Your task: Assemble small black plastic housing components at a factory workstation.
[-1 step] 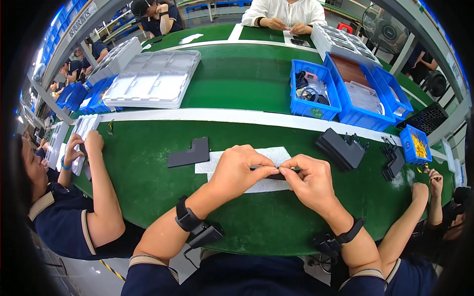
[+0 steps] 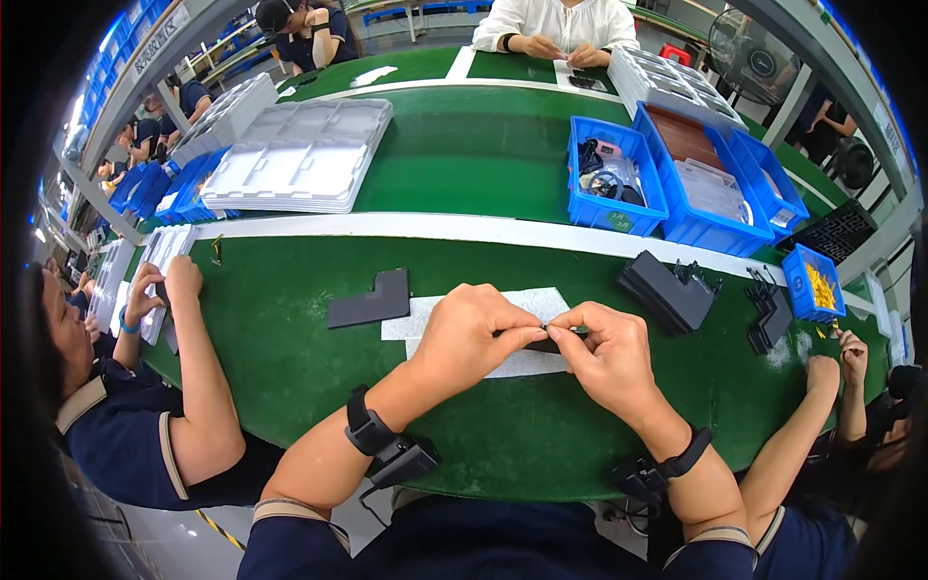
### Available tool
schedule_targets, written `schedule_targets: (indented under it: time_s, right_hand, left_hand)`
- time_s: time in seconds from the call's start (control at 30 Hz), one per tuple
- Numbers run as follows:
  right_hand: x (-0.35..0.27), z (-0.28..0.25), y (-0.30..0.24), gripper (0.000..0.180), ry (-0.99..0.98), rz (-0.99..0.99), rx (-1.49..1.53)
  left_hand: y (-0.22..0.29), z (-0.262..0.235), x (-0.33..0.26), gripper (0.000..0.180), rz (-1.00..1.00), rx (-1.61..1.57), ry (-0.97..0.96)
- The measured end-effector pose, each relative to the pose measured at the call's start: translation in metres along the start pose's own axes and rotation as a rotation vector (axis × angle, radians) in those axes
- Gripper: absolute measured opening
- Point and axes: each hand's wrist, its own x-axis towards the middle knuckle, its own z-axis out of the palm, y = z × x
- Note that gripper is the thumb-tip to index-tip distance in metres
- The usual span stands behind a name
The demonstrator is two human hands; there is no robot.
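Nothing has shifted since the earlier frame: both hands sit at the same spot in the middle of the frame, fingertips meeting. The left hand and the right hand are each pinched on a small dark part held between them, just above a white sheet that lies on the green belt. Most of that part is covered by the fingers, so its shape cannot be made out, and the sheet's middle is hidden under the hands.

One L-shaped dark foam piece lies just left of the sheet, apart from it. Right of the hands rests one stack of dark flat plates, with a smaller heap of black parts beyond it; how many pieces each holds is too hard to tell.

Three blue bins show at upper right: one with cables and small items, a larger one with flat packets, and a small one with yellow bits. One stack of grey moulded trays lies at upper left.

A co-worker at the left edge is cut off by the frame, hands on a pale tray. Another person's forearm enters at lower right.
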Motion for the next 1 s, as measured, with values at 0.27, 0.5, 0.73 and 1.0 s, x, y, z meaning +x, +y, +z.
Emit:
schedule_targets:
  time_s: [0.27,0.5,0.73,1.0]
  right_hand:
    - [-0.002,0.002,-0.007,0.004,0.049,0.017,-0.067]
    - [0.002,0.003,-0.003,0.003,0.065,0.022,-0.071]
    - [0.002,0.004,0.004,0.004,0.046,0.084,0.048]
    - [-0.003,0.001,0.005,0.003,0.062,0.090,0.026]
  left_hand:
    - [0.010,0.010,-0.001,0.006,0.271,0.201,0.183]
    - [0.013,0.009,-0.001,0.022,0.205,0.235,0.079]
    - [0.008,0.011,-0.002,0.023,-0.168,-0.055,0.059]
    - [0.002,0.021,-0.004,0.019,-0.036,-0.095,0.150]
